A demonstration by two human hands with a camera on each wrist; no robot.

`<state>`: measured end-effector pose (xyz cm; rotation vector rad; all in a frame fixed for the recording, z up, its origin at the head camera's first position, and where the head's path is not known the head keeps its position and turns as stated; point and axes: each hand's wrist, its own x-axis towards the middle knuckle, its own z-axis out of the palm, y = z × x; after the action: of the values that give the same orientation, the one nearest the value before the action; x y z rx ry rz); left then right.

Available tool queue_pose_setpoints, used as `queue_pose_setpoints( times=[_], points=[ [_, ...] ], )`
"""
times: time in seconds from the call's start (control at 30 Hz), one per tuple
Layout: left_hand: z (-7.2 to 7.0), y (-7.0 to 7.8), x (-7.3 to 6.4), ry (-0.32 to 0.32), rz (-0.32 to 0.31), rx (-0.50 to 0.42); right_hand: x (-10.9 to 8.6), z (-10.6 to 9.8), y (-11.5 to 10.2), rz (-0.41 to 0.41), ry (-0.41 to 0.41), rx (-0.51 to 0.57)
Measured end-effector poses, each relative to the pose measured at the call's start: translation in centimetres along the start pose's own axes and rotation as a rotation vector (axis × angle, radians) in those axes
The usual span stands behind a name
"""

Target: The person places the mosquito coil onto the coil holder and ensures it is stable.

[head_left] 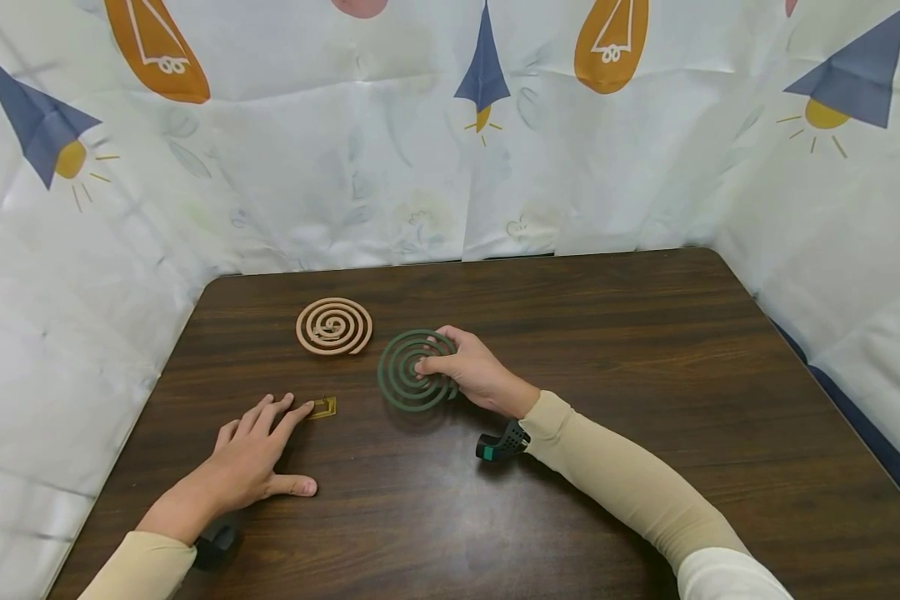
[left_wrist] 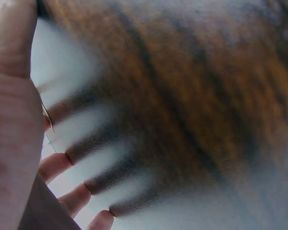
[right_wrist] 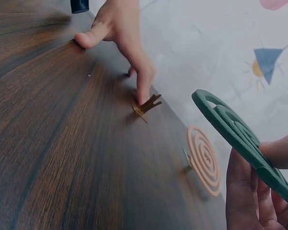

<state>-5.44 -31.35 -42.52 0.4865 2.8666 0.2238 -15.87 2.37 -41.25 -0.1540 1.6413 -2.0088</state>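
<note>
Between the thumb and fingers of my right hand (head_left: pixel 489 377), a green mosquito coil (head_left: pixel 392 379) is pinched and held tilted above the table. The right wrist view shows its edge (right_wrist: pixel 221 125) clear of the surface, thumb on one face and fingers behind. My left hand (head_left: pixel 243 471) lies spread low over the table, its index fingertip touching the base of a small brass coil stand (head_left: pixel 330 407). Upright prongs (right_wrist: pixel 152 103) rise from that stand. Farther back, a tan mosquito coil (head_left: pixel 334 327) sits raised on a small metal stand (right_wrist: pixel 187 160).
The dark wood table (head_left: pixel 615 333) has rounded back corners. White printed cloth (head_left: pixel 405 167) hangs along its back and sides. A black device is worn at each wrist, the right one (head_left: pixel 502 442) close to the tabletop.
</note>
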Motion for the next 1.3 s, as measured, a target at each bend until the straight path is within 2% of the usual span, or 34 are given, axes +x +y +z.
queue_pose_setpoints(
  times=[1.3],
  points=[
    [0.1,-0.2,0.1,-0.007,-0.001,0.011,1.0,2.3,0.5,0.007,-0.041,-0.032]
  ],
)
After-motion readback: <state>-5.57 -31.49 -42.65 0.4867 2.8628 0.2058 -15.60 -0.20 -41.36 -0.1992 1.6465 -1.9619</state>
